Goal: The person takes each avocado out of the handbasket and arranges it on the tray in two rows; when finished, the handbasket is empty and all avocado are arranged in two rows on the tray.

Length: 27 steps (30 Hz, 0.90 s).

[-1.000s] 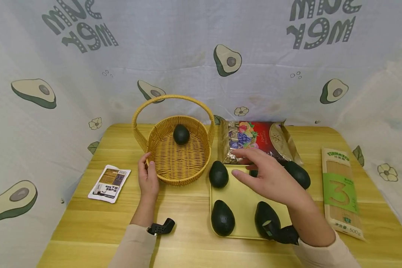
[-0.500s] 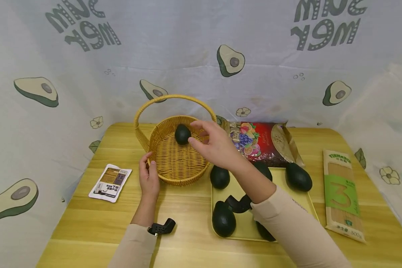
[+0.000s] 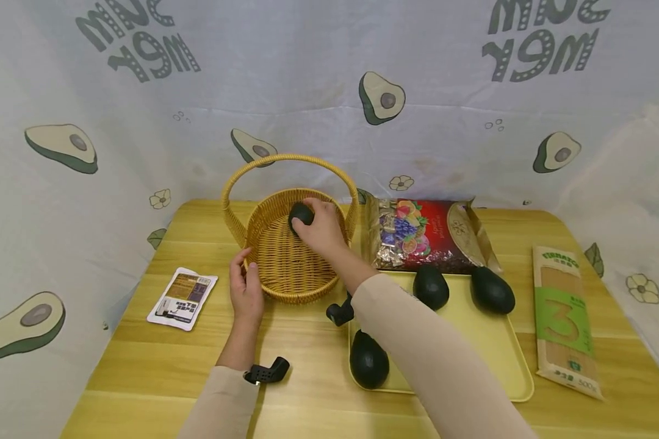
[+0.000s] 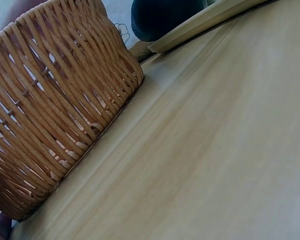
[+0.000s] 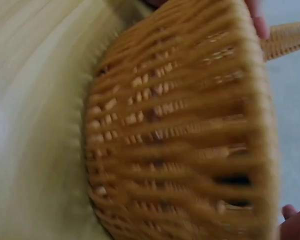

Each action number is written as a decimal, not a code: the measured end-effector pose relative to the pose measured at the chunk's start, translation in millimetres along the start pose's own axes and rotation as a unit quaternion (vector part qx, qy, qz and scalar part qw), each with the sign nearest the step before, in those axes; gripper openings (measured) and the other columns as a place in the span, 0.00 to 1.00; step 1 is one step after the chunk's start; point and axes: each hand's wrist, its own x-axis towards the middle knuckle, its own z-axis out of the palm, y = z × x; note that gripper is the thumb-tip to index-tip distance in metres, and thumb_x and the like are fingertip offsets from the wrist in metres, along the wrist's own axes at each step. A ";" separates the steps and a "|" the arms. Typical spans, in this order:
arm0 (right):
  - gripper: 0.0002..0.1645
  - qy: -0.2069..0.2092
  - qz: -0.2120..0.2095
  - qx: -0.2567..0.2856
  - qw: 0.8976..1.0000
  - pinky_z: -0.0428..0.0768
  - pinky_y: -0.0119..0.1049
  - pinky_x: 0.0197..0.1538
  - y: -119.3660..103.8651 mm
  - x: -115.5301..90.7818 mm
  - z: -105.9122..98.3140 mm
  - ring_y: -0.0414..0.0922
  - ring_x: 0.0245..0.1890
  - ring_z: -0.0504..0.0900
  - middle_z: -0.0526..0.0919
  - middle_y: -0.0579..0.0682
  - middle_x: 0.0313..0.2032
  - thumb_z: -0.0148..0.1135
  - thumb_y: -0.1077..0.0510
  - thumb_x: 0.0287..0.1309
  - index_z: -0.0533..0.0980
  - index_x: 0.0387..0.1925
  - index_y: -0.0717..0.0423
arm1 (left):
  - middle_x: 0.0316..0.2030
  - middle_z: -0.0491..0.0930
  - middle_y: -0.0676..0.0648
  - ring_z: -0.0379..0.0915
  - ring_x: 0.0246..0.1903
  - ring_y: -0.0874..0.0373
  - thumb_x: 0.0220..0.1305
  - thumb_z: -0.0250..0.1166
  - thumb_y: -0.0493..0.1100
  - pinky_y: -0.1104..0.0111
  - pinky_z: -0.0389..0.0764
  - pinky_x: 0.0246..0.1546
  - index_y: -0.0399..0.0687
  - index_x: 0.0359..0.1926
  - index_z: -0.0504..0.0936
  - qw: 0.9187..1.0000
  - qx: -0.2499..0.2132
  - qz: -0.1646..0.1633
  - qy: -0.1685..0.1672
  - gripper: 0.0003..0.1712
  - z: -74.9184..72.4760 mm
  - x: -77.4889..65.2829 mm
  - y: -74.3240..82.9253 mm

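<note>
A dark green avocado [image 3: 301, 216] lies near the back wall inside the round wicker basket [image 3: 285, 265]. My right hand [image 3: 325, 233] reaches over the rim and pinches it between thumb and fingers. At the basket's left side my left hand [image 3: 246, 285] holds the wall, thumb at the rim. Up close, the woven wall [image 4: 60, 100] fills much of the left wrist view. The right wrist view, blurred, has the wall [image 5: 175, 120] too, with fingers partly cut off at its right edge.
A yellow tray [image 3: 486, 341] bears several avocados [image 3: 369, 360], partly hidden under my right sleeve. Behind it lies a candy bag [image 3: 425, 235]. A noodle pack [image 3: 562, 317] stands flat at right, a white pouch [image 3: 182, 299] at left. The basket's tall handle [image 3: 288, 157] arches above.
My right hand has gone left from over the tray into the basket and taken hold of the avocado there. My left hand stays at the basket's side.
</note>
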 end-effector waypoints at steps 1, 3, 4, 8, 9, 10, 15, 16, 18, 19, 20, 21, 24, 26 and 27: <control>0.35 0.009 0.008 0.007 1.000 0.74 0.57 0.64 2.1 1.8 4.9 0.58 0.68 0.67 0.57 0.57 0.74 0.59 0.46 0.71 0.63 0.74 0.46 | 0.68 0.68 0.43 0.64 0.54 0.55 0.78 0.47 0.38 0.72 0.64 0.52 0.38 0.67 0.69 1.000 0.001 0.003 0.000 0.21 0.4 0.2 -0.4; 0.36 0.026 0.018 0.017 0.999 0.75 0.57 0.63 5.9 4.5 13.0 0.59 0.69 0.65 0.54 0.57 0.75 0.60 0.45 0.71 0.62 0.75 0.44 | 0.67 0.68 0.41 0.64 0.50 0.58 0.78 0.47 0.38 0.72 0.64 0.50 0.39 0.67 0.69 1.000 0.002 0.005 -0.002 0.21 1.2 0.4 -0.3; 0.37 0.034 0.020 0.019 0.999 0.74 0.58 0.64 7.6 5.6 16.2 0.59 0.70 0.64 0.53 0.57 0.75 0.61 0.45 0.70 0.61 0.76 0.43 | 0.67 0.68 0.41 0.64 0.47 0.60 0.79 0.47 0.38 0.72 0.64 0.49 0.40 0.68 0.69 1.000 0.004 0.005 -0.005 0.21 1.7 0.4 -0.1; 0.41 0.043 0.024 0.022 0.999 0.71 0.60 0.67 14.9 8.5 26.1 0.61 0.72 0.63 0.50 0.57 0.77 0.63 0.46 0.69 0.57 0.78 0.38 | 0.65 0.68 0.37 0.64 0.44 0.58 0.79 0.47 0.39 0.71 0.66 0.46 0.42 0.68 0.69 1.000 0.007 0.000 -0.011 0.21 1.9 -0.6 1.6; 0.42 0.040 0.025 0.022 0.999 0.70 0.61 0.68 16.5 9.5 28.1 0.62 0.72 0.63 0.50 0.57 0.77 0.63 0.45 0.69 0.56 0.78 0.37 | 0.65 0.68 0.37 0.64 0.44 0.56 0.79 0.47 0.39 0.71 0.66 0.46 0.43 0.68 0.69 1.000 0.008 -0.001 -0.011 0.21 1.6 -0.9 2.2; 0.43 0.036 0.025 0.023 0.999 0.70 0.61 0.68 18.1 10.6 30.0 0.62 0.72 0.64 0.50 0.57 0.77 0.63 0.46 0.69 0.56 0.79 0.36 | 0.65 0.67 0.37 0.64 0.45 0.55 0.79 0.46 0.39 0.71 0.66 0.46 0.43 0.68 0.69 1.000 0.009 -0.002 -0.011 0.21 0.8 -1.0 2.3; 0.42 0.011 0.036 0.003 0.999 0.71 0.61 0.67 21.0 14.3 34.8 0.65 0.71 0.67 0.50 0.57 0.79 0.63 0.45 0.69 0.56 0.79 0.35 | 0.62 0.69 0.37 0.65 0.44 0.54 0.79 0.47 0.41 0.71 0.67 0.46 0.45 0.68 0.70 1.000 0.016 -0.005 -0.013 0.21 -1.7 -1.0 1.1; 0.41 0.007 0.038 -0.004 0.999 0.72 0.61 0.67 21.1 14.6 35.3 0.64 0.71 0.67 0.50 0.57 0.79 0.63 0.45 0.70 0.58 0.79 0.36 | 0.62 0.69 0.37 0.65 0.44 0.54 0.79 0.47 0.41 0.71 0.67 0.46 0.45 0.68 0.70 1.000 0.015 -0.005 -0.013 0.21 -1.9 -0.8 0.6; 0.39 0.004 0.045 -0.012 0.999 0.73 0.60 0.66 21.4 14.7 36.3 0.64 0.70 0.69 0.51 0.57 0.79 0.62 0.44 0.70 0.60 0.77 0.37 | 0.62 0.69 0.36 0.66 0.46 0.52 0.79 0.47 0.41 0.71 0.68 0.46 0.45 0.68 0.69 1.000 0.013 -0.005 -0.014 0.21 -2.0 -0.4 -0.3; 0.37 0.005 0.048 -0.013 0.999 0.74 0.59 0.65 21.7 14.6 36.9 0.64 0.69 0.70 0.52 0.57 0.78 0.62 0.44 0.70 0.62 0.76 0.37 | 0.62 0.69 0.36 0.66 0.47 0.51 0.79 0.47 0.41 0.71 0.68 0.47 0.45 0.68 0.70 1.000 0.012 -0.005 -0.013 0.21 -2.0 -0.1 -0.5; 0.36 0.006 0.052 -0.013 0.999 0.75 0.58 0.64 21.9 14.4 37.3 0.64 0.67 0.71 0.53 0.57 0.77 0.62 0.44 0.70 0.63 0.75 0.38 | 0.62 0.69 0.36 0.67 0.47 0.51 0.79 0.47 0.41 0.71 0.69 0.47 0.45 0.69 0.69 1.000 0.012 -0.004 -0.013 0.21 -1.9 0.0 -0.8; 0.34 0.009 0.053 -0.013 0.998 0.76 0.58 0.63 22.3 14.4 37.8 0.64 0.66 0.72 0.54 0.57 0.76 0.62 0.44 0.70 0.64 0.73 0.38 | 0.62 0.69 0.36 0.67 0.48 0.51 0.79 0.47 0.41 0.71 0.69 0.47 0.45 0.69 0.69 1.000 0.012 -0.004 -0.012 0.22 -1.8 0.0 -0.9; 0.28 0.021 0.053 -0.017 0.998 0.78 0.57 0.61 23.2 13.7 38.8 0.64 0.62 0.75 0.57 0.59 0.71 0.63 0.45 0.70 0.67 0.67 0.40 | 0.62 0.70 0.37 0.68 0.49 0.51 0.79 0.47 0.41 0.72 0.69 0.47 0.45 0.68 0.70 1.000 0.013 -0.007 -0.008 0.22 -1.9 -0.4 -1.2; 0.26 0.027 0.050 -0.023 0.998 0.78 0.56 0.60 23.0 12.8 38.7 0.64 0.61 0.76 0.58 0.59 0.69 0.63 0.45 0.70 0.67 0.64 0.41 | 0.62 0.70 0.38 0.68 0.49 0.51 0.79 0.47 0.41 0.72 0.69 0.48 0.44 0.68 0.70 1.000 0.014 -0.007 -0.006 0.22 -1.8 -0.7 -1.2; 0.25 0.029 0.048 -0.027 0.998 0.78 0.56 0.60 22.8 12.4 38.4 0.64 0.60 0.77 0.59 0.60 0.68 0.63 0.46 0.70 0.68 0.64 0.41 | 0.63 0.70 0.38 0.67 0.49 0.52 0.79 0.47 0.41 0.72 0.69 0.48 0.44 0.68 0.70 1.000 0.014 -0.007 -0.005 0.22 -1.7 -0.9 -1.0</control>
